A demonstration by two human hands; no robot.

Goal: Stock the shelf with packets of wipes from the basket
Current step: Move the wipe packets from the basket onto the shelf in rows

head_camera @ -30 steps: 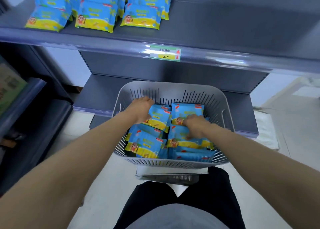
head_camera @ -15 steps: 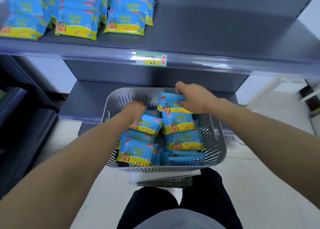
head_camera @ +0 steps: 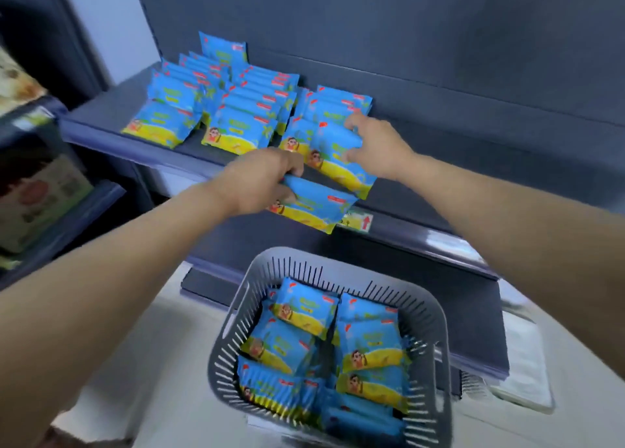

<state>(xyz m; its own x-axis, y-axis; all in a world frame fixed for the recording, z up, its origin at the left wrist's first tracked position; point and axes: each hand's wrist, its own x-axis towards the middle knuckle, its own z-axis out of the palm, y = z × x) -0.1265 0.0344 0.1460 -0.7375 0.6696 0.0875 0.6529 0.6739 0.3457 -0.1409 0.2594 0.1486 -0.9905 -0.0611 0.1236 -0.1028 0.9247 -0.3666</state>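
Both arms stretched forward to the shelf (head_camera: 473,143), left hand (head_camera: 263,180) curled round a packet (head_camera: 314,207) at the shelf's front edge, right hand (head_camera: 375,146) pinching a second packet (head_camera: 338,161) over the right-hand row (head_camera: 334,106), more packets (head_camera: 372,346) in the basket (head_camera: 439,329) below

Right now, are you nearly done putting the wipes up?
Not yet. Done: three rows of packets sit on the shelf. In hand: the right hand holds one packet at the third row; the left hand grips another packet. Left: many packets in the basket.
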